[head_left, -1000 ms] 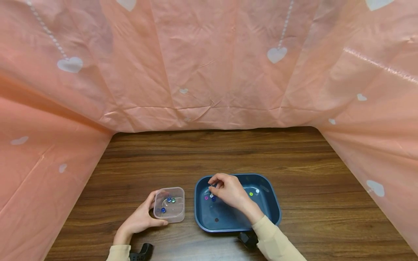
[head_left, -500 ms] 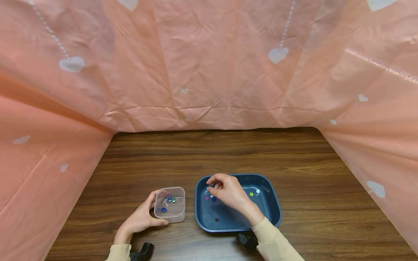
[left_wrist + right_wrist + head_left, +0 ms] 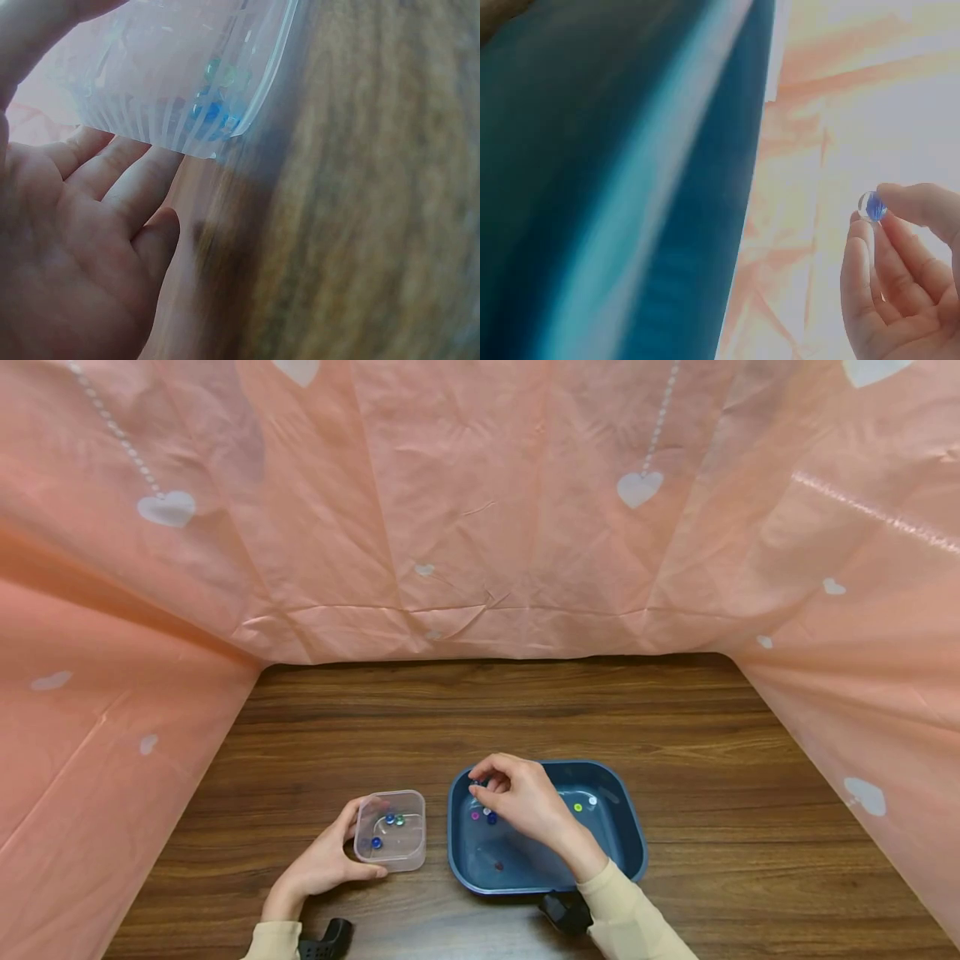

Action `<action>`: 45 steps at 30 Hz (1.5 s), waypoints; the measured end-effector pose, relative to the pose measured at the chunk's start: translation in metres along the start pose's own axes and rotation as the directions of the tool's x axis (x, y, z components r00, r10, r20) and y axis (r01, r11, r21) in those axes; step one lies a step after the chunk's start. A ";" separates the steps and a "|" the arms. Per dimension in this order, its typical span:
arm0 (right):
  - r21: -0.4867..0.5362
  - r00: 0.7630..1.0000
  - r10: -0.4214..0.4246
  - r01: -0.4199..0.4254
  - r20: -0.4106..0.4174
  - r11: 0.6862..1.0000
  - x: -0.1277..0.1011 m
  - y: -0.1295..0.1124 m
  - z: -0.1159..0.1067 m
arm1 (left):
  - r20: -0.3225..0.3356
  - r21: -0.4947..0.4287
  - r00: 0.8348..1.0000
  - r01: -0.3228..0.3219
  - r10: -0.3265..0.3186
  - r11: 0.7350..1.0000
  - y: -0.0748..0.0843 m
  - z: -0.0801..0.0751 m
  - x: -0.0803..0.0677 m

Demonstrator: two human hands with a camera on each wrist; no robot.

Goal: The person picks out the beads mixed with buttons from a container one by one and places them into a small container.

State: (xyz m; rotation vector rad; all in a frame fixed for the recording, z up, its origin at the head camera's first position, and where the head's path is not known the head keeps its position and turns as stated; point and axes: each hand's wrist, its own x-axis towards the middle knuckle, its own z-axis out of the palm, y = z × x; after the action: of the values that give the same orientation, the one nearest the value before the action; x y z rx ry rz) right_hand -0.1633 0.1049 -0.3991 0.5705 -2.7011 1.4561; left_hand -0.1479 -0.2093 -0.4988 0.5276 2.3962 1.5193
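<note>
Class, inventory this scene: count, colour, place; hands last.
table: one, brown, centre
curtain: one, pink, white hearts, around table
tray: one, blue, on table
small pieces: at least five, pink, white, blue, lime, in tray
spot: one, dark, in tray
box: one, transparent, left of tray
glassy pieces: two blue, one green, in box
held piece: one, clear and blue, in right hand
sleeves: two, cream, on arms
wrist gear: two, black, by wrists
left hand: one, holding box
right hand: one, over tray

no legible text, labels, brands, numbers

The marble [image 3: 871, 206] looks glassy — box [image 3: 408, 839] and tray [image 3: 525, 870], smooth plastic.
</note>
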 end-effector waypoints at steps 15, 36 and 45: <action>0.004 0.998 -0.058 0.058 -0.003 0.998 0.004 -0.014 0.000 | -0.006 0.006 1.000 0.018 -0.017 1.000 0.001 0.000 0.000; 0.054 0.973 -0.230 0.228 0.033 0.972 0.011 -0.034 0.020 | -0.018 0.011 0.997 0.069 -0.069 0.998 0.001 0.000 0.001; 0.058 0.962 -0.266 0.263 0.061 0.963 0.014 -0.040 0.037 | -0.002 -0.015 0.998 0.062 -0.062 0.998 0.001 -0.001 0.001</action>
State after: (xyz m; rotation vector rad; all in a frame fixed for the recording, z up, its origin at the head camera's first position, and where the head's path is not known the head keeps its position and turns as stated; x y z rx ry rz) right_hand -0.1576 0.0508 -0.3855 0.9598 -2.5188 1.4591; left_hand -0.1488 -0.2092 -0.4979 0.4451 2.3783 1.5112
